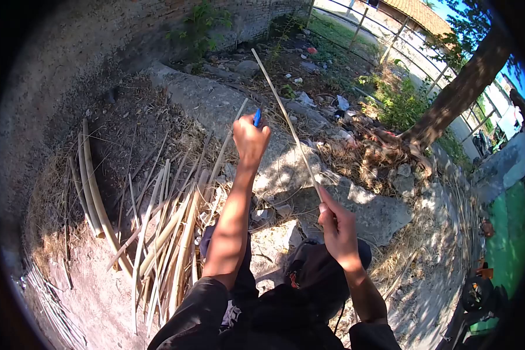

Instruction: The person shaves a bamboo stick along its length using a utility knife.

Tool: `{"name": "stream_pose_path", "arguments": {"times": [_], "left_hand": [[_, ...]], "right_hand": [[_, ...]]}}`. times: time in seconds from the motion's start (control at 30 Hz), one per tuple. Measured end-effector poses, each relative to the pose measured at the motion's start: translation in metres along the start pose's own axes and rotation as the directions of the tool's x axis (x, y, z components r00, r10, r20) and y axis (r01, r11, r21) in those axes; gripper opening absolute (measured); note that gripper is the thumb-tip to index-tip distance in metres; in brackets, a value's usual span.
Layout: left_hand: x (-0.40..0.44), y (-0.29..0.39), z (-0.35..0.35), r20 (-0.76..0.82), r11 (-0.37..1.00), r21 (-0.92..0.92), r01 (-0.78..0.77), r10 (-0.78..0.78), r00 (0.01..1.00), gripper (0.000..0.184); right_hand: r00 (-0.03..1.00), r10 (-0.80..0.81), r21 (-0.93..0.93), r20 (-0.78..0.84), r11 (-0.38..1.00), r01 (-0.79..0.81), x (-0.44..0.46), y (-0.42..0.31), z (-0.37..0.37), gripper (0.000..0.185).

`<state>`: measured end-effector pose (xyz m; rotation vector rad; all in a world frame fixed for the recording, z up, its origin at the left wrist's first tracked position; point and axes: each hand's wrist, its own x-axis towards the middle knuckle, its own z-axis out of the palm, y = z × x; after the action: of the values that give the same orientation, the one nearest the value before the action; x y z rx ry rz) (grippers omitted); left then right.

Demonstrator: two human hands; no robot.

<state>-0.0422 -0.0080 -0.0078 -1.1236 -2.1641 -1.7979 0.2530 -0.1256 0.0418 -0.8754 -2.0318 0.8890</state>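
Pinching the near end of a long, thin, pale wooden strip (286,114), the right hand (339,230) angles it forward, past the left hand (251,140), clenched around 1 small blue object (257,118).

Strip (279,99): pale tan, plain. Item in left hand (251,139): blue. Sleeves (199,310): black. Trunk (458,96): brown, dappled with light. Slab (201,102): grey, sun-and-shade patches. Sheet at right edge (506,251): bright green. Roof (417,14): orange-tan. Piled strips (184,251): straw to tan.
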Motion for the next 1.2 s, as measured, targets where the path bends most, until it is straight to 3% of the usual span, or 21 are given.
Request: {"name": "stream_pose_path", "arguments": {"times": [0.03, 0.1, 0.13, 0.17, 0.23, 0.27, 0.3, 0.37, 0.4, 0.53, 0.6, 0.77, 0.87, 0.97, 1.03, 1.1, 1.17, 1.2], "left_hand": [[-0.007, 0.006, 0.004, -0.066, 0.992, -0.06, -0.109, 0.105, 0.992, 0.014], [-0.011, 0.015, 0.007, 0.231, 0.929, -0.35, 0.121, -0.039, 0.972, 0.021], [-0.017, 0.017, 0.007, 0.277, 0.884, -0.447, 0.134, -0.006, 0.961, 0.028], [-0.019, 0.021, 0.01, 0.279, 0.884, -0.448, 0.134, -0.004, 0.96, 0.028], [-0.021, 0.039, 0.007, 0.24, 0.711, -0.677, 0.192, -0.033, 0.97, 0.021], [-0.024, 0.049, -0.003, 0.448, 0.623, -0.644, 0.444, -0.163, 0.879, 0.019], [-0.022, 0.052, -0.006, 0.448, 0.621, -0.645, 0.446, -0.165, 0.879, 0.019], [-0.019, 0.054, -0.013, 0.689, 0.32, -0.64, 0.699, -0.163, 0.706, 0.033], [-0.017, 0.057, -0.016, 0.728, 0.292, -0.627, 0.723, -0.113, 0.677, 0.044], [-0.018, 0.059, -0.018, 0.698, 0.296, -0.675, 0.676, -0.042, 0.715, 0.042], [-0.02, 0.059, -0.019, 0.691, 0.049, -0.721, 0.692, -0.026, 0.722, 0.04], [-0.023, 0.057, -0.013, 0.632, 0.148, -0.768, 0.623, 0.025, 0.774, 0.037], [-0.029, 0.063, -0.013, 0.631, 0.157, -0.771, 0.618, 0.048, 0.774, 0.037], [-0.035, 0.068, -0.012, 0.615, 0.273, -0.773, 0.573, 0.095, 0.783, 0.036], [-0.038, 0.074, -0.014, 0.604, 0.282, -0.789, 0.546, 0.189, 0.775, 0.039], [-0.038, 0.08, -0.018, 0.596, 0.297, -0.792, 0.533, 0.192, 0.78, 0.039], [-0.033, 0.081, -0.025, 0.536, 0.464, -0.781, 0.419, 0.153, 0.83, 0.037], [-0.025, 0.074, -0.02, 0.499, 0.534, -0.77, 0.351, 0.16, 0.852, 0.028]], "right_hand": [[1.0, -0.007, 0.0, -0.003, 1.0, 0.007, 0.008, -0.001, 0.001, 0.044], [0.999, 0.041, 0.035, 0.018, 0.999, -0.042, 0.021, -0.001, 0.001, 0.042], [0.999, 0.034, 0.031, 0.027, 0.999, -0.035, 0.025, 0.005, 0.002, 0.042], [0.999, 0.036, 0.03, 0.024, 0.999, -0.036, 0.028, 0.005, 0.0, 0.042], [0.99, 0.101, 0.044, 0.095, 0.993, -0.106, 0.032, 0.004, -0.003, 0.042], [0.99, 0.102, 0.042, 0.096, 0.993, -0.106, 0.034, 0.005, -0.005, 0.042], [0.982, 0.148, 0.08, 0.118, 0.984, -0.158, 0.035, 0.006, -0.007, 0.043], [0.969, 0.199, 0.115, 0.146, 0.969, -0.217, 0.037, 0.007, -0.011, 0.044], [0.956, 0.223, 0.166, 0.189, 0.953, -0.255, 0.039, 0.007, -0.013, 0.043], [0.894, 0.317, 0.268, 0.317, 0.874, -0.405, 0.05, -0.007, -0.021, 0.041], [0.88, 0.334, 0.301, 0.338, 0.847, -0.437, 0.053, -0.005, -0.022, 0.041], [0.851, 0.335, 0.326, 0.404, 0.817, -0.476, 0.058, -0.004, -0.025, 0.04], [0.862, 0.309, 0.431, 0.402, 0.767, -0.475, 0.065, 0.0, -0.019, 0.039], [0.891, 0.29, 0.558, 0.35, 0.7, -0.446, 0.074, 0.0, -0.01, 0.037], [0.844, 0.374, 0.565, 0.384, 0.628, -0.535, 0.079, -0.007, -0.008, 0.035], [0.853, 0.321, 0.58, 0.411, 0.63, -0.516, 0.083, -0.001, -0.008, 0.034], [0.86, 0.266, 0.593, 0.435, 0.634, -0.496, 0.085, 0.002, -0.007, 0.033], [0.927, 0.22, 0.493, 0.302, 0.797, -0.35, 0.086, 0.002, -0.005, 0.032]]}}
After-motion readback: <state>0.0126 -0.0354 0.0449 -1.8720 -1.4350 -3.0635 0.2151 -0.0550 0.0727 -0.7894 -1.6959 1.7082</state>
